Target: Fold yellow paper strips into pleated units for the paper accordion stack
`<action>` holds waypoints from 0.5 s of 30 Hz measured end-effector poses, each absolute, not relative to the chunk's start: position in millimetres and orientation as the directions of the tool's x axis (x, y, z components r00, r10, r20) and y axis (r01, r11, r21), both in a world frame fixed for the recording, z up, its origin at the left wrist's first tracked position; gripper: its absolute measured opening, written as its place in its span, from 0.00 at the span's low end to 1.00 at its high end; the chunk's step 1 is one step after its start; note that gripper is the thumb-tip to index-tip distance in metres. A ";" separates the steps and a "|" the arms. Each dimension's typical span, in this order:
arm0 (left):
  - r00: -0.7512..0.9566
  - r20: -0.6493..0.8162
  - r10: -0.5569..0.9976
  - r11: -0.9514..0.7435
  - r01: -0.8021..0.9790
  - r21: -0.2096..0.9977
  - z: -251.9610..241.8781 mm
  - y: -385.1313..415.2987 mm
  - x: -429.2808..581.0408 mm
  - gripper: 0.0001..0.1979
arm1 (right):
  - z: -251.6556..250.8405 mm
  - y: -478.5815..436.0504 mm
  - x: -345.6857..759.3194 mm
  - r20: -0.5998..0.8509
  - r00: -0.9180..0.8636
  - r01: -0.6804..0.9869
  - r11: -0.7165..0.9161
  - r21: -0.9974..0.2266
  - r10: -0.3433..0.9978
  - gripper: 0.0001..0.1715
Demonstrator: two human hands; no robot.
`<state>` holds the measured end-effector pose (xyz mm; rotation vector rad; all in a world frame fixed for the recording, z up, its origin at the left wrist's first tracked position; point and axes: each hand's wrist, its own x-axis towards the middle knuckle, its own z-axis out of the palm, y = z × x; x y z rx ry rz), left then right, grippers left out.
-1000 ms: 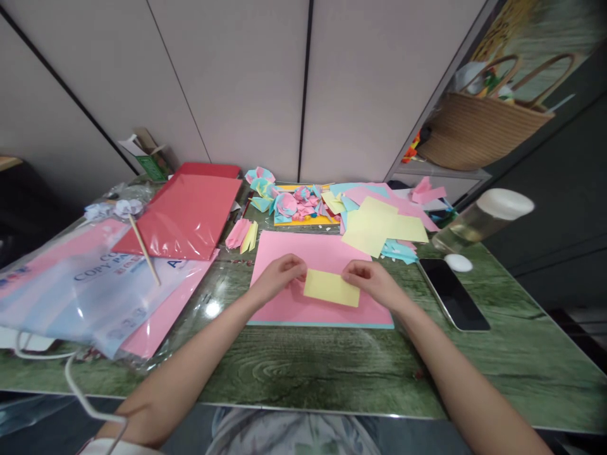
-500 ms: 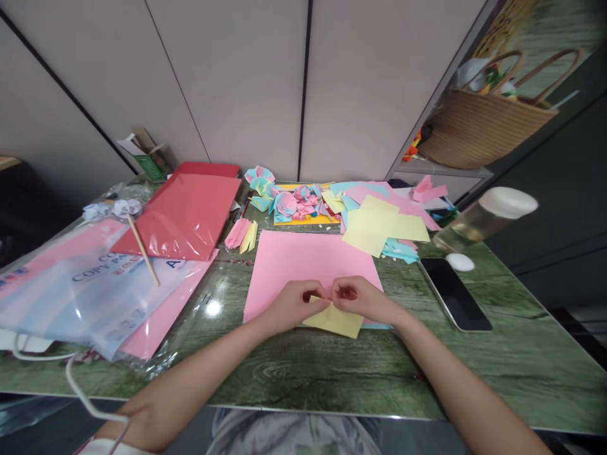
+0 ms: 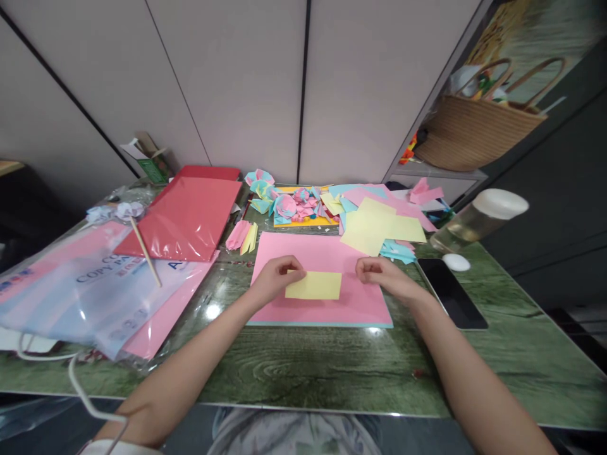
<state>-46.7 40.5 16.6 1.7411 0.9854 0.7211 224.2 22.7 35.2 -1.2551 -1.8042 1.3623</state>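
A small yellow paper rectangle lies over a large pink sheet on the green wood-grain table. My left hand pinches the yellow piece at its left end, fingers closed on it. My right hand hovers just right of the paper's other end, a small gap away, its fingers curled in with nothing visible in them.
A black phone and a small white object lie to the right, by a jar with a white lid. Yellow sheets, paper flowers, a red pack, a copy-paper pack and a wooden stick lie behind and to the left.
Both hands had come together on the yellow piece near the table's front. They have moved back and apart; the right hand has let go and the left still holds the paper.
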 end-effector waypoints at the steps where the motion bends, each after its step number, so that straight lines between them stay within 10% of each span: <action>1: 0.497 0.024 0.867 -0.196 0.296 0.935 16.0 40.9 -47.0 0.11 | 36.2 21.9 222.4 -0.089 -0.395 0.338 0.054 -0.940 0.914 0.09; 15: 0.589 -0.132 0.797 -0.096 0.339 0.936 -6.3 25.2 -24.5 0.15 | 19.1 4.3 172.4 -0.068 -0.352 0.455 0.107 -0.884 0.934 0.12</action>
